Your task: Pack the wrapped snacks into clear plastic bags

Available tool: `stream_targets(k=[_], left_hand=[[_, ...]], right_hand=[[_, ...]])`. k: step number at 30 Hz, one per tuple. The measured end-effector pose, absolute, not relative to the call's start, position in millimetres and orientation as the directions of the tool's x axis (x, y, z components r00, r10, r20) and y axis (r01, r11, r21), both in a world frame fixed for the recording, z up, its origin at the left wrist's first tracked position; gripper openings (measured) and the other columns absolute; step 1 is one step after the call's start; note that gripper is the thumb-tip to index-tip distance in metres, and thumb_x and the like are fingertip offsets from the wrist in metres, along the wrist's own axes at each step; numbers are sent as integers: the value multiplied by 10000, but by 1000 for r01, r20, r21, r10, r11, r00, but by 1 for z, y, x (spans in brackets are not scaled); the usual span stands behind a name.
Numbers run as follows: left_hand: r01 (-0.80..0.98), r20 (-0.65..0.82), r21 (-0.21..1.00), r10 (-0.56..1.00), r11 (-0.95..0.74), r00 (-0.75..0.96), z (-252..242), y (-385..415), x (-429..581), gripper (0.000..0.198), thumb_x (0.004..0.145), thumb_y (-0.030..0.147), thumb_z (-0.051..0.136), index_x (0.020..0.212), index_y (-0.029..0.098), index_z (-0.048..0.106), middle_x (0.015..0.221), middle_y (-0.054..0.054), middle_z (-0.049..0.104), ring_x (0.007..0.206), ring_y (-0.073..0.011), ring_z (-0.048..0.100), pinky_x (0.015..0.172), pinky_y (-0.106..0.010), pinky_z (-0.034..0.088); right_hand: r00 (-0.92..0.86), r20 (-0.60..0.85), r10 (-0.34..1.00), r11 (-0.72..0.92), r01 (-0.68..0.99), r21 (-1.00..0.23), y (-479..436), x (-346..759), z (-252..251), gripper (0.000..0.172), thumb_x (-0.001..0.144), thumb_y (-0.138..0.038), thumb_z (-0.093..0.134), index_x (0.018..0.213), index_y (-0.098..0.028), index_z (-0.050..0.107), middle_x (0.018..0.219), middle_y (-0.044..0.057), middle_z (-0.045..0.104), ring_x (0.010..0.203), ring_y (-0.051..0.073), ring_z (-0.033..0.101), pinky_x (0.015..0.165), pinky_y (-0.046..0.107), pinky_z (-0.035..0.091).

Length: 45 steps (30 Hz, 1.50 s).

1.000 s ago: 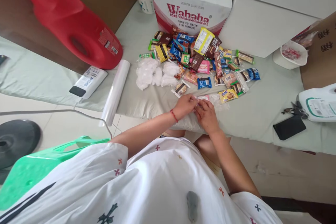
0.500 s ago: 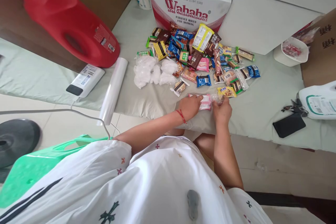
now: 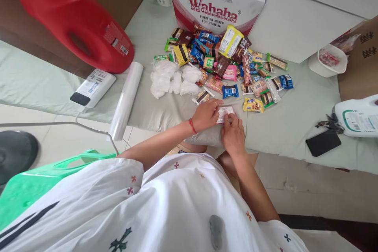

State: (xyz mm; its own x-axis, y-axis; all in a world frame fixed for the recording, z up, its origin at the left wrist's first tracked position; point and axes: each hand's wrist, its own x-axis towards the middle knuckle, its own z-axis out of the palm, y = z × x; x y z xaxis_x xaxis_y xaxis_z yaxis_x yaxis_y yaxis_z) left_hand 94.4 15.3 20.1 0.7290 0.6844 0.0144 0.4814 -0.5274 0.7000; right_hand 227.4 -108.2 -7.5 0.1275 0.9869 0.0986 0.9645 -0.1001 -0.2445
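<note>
A small pink-and-white packet (image 3: 225, 113) lies on the cloth near the front edge, between my two hands. My left hand (image 3: 207, 115), with a red string at the wrist, is at the packet's left end, its fingers bent; what they grip is hidden. On the packet's right part rest the fingers of my right hand (image 3: 233, 132), slightly spread. Clear film lies under and around my hands. A yellow cookie packet (image 3: 253, 105) is to the right, and a cream-and-black wrapped snack (image 3: 203, 97) is just beyond my left hand.
Behind are piled snacks (image 3: 221, 67), knotted white bags (image 3: 175, 78) and a Wahaha box (image 3: 217, 4). To the left stand a film roll (image 3: 126, 100), a white device (image 3: 93, 88) and a red jug (image 3: 73, 23). Rightward are a phone (image 3: 323, 141), keys and a white bottle.
My right hand has moved left from the film at the packet's end onto the packet. My left hand has shifted slightly left, and the view has tilted a little.
</note>
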Motion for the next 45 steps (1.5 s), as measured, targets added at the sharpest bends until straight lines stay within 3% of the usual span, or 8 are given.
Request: stream_targets(k=[3, 10, 17, 26, 31, 36, 41, 45], left_hand=[[305, 228, 543, 487, -782, 843, 9, 9, 85, 490, 1020, 364, 481, 1471, 204, 589, 1533, -158, 582, 1448, -305, 507, 1225, -536, 294], [268, 88, 437, 337, -858, 937, -9, 1, 74, 781, 969, 428, 556, 1647, 136, 302, 1715, -232, 260, 1615, -354, 236, 1275, -648, 37], [432, -3, 499, 498, -751, 867, -20, -4, 92, 571, 1036, 211, 369, 1588, 65, 377, 1709, -266, 253, 1642, -338, 142, 1297, -615, 128], [370, -8, 677, 496, -637, 868, -20, 21, 92, 625, 998, 256, 443, 1586, 56, 380, 1734, -261, 169, 1646, -356, 90, 1313, -602, 147], [359, -59, 811, 548, -461, 835, -12, 35, 93, 606, 929, 249, 521, 1520, 112, 520, 1673, -196, 390, 1617, -330, 239, 1316, -580, 173], [156, -55, 982, 626, -107, 778, -3, 50, 76, 638, 825, 149, 512, 1453, 165, 621, 1538, -118, 592, 1463, -287, 525, 1230, -489, 401], [291, -36, 821, 464, -492, 885, 7, 55, 66, 795, 717, 58, 551, 1485, 256, 598, 1625, -60, 497, 1560, -287, 380, 1297, -534, 239], [364, -74, 634, 415, -682, 907, 7, 48, 74, 649, 888, 141, 542, 1530, 236, 534, 1646, -107, 462, 1542, -272, 408, 1267, -524, 261]], right_hand=[[172, 77, 982, -141, 942, -303, -112, 223, -10, 545, 998, -183, 448, 1540, -145, 492, 1485, 225, 504, 1289, 359, 496, 1051, 543, 484], [-42, 204, 978, 139, 861, -489, -127, 264, -5, 577, 975, -127, 399, 1528, -244, 519, 1550, 125, 517, 1352, 271, 520, 1129, 489, 477], [-94, 22, 995, 97, 969, -226, -104, 273, 3, 594, 1028, -302, 435, 1607, -174, 422, 1678, 148, 391, 1191, 353, 549, 961, 512, 488], [-186, 0, 983, 180, 954, -241, -81, 269, 4, 594, 1043, -317, 436, 1607, -129, 417, 1673, 167, 394, 1318, 370, 509, 1016, 519, 458], [-192, 44, 980, 197, 964, -176, -71, 266, -5, 559, 1036, -291, 463, 1576, -144, 477, 1632, 172, 459, 1311, 364, 533, 1013, 515, 461], [-248, 51, 968, 253, 953, -165, -71, 277, -4, 485, 1080, -365, 430, 1503, -186, 583, 1576, 132, 542, 1225, 335, 607, 981, 497, 488], [-163, 108, 981, 189, 930, -314, -67, 284, -5, 393, 1072, -389, 468, 1362, -280, 709, 1460, 79, 659, 1224, 275, 660, 1008, 437, 537], [-110, 143, 984, 164, 881, -444, -64, 286, -6, 390, 1069, -369, 446, 1292, -254, 745, 1429, 72, 678, 1266, 240, 661, 1052, 411, 552]])
